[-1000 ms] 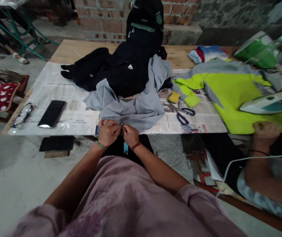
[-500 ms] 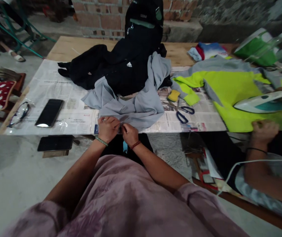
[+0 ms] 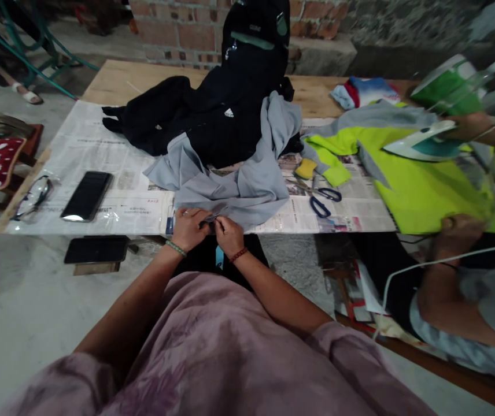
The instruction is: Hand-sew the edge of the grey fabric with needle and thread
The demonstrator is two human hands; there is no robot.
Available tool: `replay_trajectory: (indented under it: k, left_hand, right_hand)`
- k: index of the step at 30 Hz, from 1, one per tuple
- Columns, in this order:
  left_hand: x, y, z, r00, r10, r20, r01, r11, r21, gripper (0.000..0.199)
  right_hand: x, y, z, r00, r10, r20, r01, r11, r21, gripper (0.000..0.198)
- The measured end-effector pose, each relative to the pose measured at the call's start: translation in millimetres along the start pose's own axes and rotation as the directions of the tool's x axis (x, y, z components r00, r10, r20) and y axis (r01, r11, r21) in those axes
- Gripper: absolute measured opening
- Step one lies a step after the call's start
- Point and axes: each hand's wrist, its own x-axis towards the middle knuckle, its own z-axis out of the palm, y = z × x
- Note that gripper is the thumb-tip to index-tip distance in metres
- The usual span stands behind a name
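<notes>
A grey and black jacket is spread over the table's front; its grey cloth (image 3: 243, 188) reaches down to my hands at the table edge. My left hand (image 3: 190, 227), with a ring and a green bead bracelet, is closed on the cloth's lower edge. Close beside it, my right hand (image 3: 229, 237), with a red bead bracelet, pinches the same edge. The fingertips nearly meet, and whether something small lies between them is hidden. The black part (image 3: 213, 121) of the clothing, bearing a white logo, lies farther back.
Scissors (image 3: 322, 199) and a yellow sponge (image 3: 305, 169) lie to the right. A co-worker's hand moves an iron (image 3: 425, 143) over a yellow-green garment (image 3: 425, 196). Left are a phone (image 3: 86, 195) and glasses (image 3: 34, 196). A black backpack (image 3: 256, 40) stands behind.
The co-worker's iron has moved back and to the left over the yellow-green garment. My hands stay at the grey cloth's edge with barely any shift.
</notes>
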Motion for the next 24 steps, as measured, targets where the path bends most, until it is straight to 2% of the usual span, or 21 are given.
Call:
replay_trajectory:
  k: [3,13,17,19,22,24]
  left_hand:
    - [2.9,-1.4,6.6,0.998,-0.057,-0.033,0.055,0.997,-0.057,0.017]
    - [-0.1,-10.3,21.3,0.988,-0.100,-0.117,0.076,0.977,-0.199,0.012]
    - [0.6,-14.8,27.0,0.981,-0.126,-0.146,0.089,0.968,-0.236,0.011]
    - [0.5,-15.9,27.9,0.981,-0.124,-0.151,0.084,0.966,-0.247,0.010]
    - [-0.7,-16.3,27.8,0.980,-0.127,-0.150,0.087,0.964,-0.250,0.010]
    - [-1.6,-16.2,27.6,0.980,-0.133,-0.149,0.093,0.964,-0.248,0.011]
  right_hand:
    - [0.1,-1.8,-0.8,1.000,0.007,0.009,-0.007,1.000,-0.011,0.022]
    - [-2.9,-0.1,1.1,1.000,-0.001,0.013,0.001,1.000,0.004,0.027]
    - [-7.6,2.0,-6.0,1.000,0.007,0.000,-0.007,0.979,0.203,0.026]
    - [-9.2,2.3,-16.9,0.993,0.111,0.048,-0.121,0.922,0.368,0.027]
    - [-7.8,3.1,-44.4,0.952,0.249,0.178,-0.306,0.780,0.546,0.034]
    - [-3.9,6.0,-67.9,0.951,0.274,0.142,-0.305,0.765,0.566,0.038]
